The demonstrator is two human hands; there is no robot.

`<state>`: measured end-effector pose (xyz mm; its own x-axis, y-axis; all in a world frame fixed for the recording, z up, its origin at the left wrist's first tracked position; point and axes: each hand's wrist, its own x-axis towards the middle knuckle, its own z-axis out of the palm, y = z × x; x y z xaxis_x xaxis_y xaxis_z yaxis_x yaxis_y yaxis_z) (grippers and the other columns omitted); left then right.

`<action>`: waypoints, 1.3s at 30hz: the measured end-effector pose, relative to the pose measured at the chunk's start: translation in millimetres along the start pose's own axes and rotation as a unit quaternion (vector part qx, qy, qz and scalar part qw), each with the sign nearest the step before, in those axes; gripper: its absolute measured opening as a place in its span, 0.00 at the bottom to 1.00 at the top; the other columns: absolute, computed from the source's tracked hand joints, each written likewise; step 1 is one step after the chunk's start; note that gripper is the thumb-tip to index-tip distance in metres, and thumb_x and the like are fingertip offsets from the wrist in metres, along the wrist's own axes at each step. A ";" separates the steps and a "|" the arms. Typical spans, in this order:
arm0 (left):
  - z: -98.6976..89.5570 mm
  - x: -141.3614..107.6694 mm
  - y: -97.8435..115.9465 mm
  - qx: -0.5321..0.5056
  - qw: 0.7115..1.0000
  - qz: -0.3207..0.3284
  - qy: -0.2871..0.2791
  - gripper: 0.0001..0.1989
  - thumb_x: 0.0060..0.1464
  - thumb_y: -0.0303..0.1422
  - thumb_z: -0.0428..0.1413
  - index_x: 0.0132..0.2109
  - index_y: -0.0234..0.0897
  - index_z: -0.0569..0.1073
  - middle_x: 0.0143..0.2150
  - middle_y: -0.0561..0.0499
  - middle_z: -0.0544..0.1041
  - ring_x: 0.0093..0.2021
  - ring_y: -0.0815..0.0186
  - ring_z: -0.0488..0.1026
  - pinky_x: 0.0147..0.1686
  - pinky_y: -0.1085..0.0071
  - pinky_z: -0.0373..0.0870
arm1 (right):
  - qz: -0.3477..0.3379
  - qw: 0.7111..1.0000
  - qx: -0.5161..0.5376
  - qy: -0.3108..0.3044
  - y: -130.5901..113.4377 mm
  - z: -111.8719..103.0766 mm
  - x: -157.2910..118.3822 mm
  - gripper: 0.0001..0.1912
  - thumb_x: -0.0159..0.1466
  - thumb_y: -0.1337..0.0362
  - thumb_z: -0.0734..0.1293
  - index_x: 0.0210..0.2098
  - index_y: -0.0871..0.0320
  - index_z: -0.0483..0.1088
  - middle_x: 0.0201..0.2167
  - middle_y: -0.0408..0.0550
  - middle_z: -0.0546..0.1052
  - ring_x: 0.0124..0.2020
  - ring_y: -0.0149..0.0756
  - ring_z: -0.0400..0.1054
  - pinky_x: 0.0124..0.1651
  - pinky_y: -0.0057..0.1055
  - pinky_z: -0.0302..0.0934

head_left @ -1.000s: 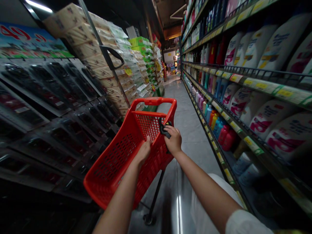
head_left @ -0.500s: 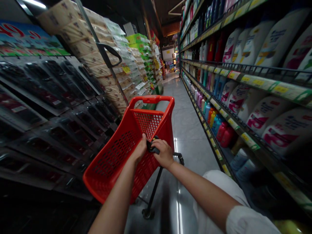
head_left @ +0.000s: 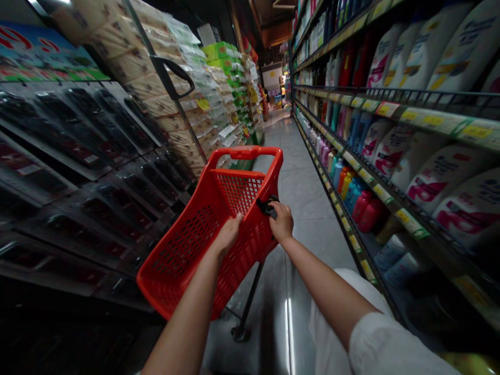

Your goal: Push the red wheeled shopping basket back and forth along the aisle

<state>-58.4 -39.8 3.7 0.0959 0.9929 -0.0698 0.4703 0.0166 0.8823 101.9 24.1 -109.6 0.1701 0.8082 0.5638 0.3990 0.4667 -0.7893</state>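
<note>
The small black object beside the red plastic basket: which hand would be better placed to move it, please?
Right, probably: the right hand has its fingers on the black object; the left hand sits apart.

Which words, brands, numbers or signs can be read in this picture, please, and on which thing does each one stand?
None can be read with certainty.
Blue sign: large red figures, blurred and partly cut off.
White bottles: printed brand lettering, too blurred.
Shelf-edge labels: too small and blurred.
Yellow tag on the stacked packs: too small.
Hanging packages on the left: too blurred.
Red basket: no text visible.
</note>
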 end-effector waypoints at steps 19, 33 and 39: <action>-2.8 4.2 -6.6 0.039 0.999 0.002 0.015 0.37 0.55 0.62 0.42 0.33 0.32 0.79 0.32 0.45 0.81 0.39 0.55 0.76 0.49 0.64 0.67 | 0.135 0.988 0.066 0.032 -10.8 10.7 8.9 0.20 0.54 0.70 0.64 0.47 0.59 0.73 0.45 0.51 0.78 0.47 0.42 0.71 0.54 0.37 0.63; -0.5 16.5 -9.0 0.046 0.996 -0.006 0.072 0.36 0.54 0.61 0.42 0.28 0.33 0.76 0.26 0.46 0.78 0.34 0.57 0.73 0.41 0.65 0.68 | -0.058 0.990 0.008 -0.127 -56.3 6.8 -39.6 0.13 0.56 0.73 0.64 0.39 0.55 0.73 0.43 0.48 0.76 0.45 0.42 0.68 0.51 0.38 0.63; -2.2 13.9 -7.3 0.047 0.998 -0.010 0.031 0.37 0.53 0.62 0.42 0.30 0.33 0.77 0.27 0.46 0.78 0.36 0.55 0.74 0.45 0.63 0.68 | 0.057 0.996 -0.035 -0.062 -33.4 4.0 -14.7 0.18 0.55 0.75 0.62 0.44 0.59 0.73 0.47 0.53 0.76 0.48 0.44 0.67 0.55 0.43 0.61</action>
<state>-62.4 -25.8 -2.7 0.0336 0.9979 -0.0554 0.5518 0.0278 0.8335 82.4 -1.9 -92.5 0.1066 0.8950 0.4332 0.4468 0.3461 -0.8250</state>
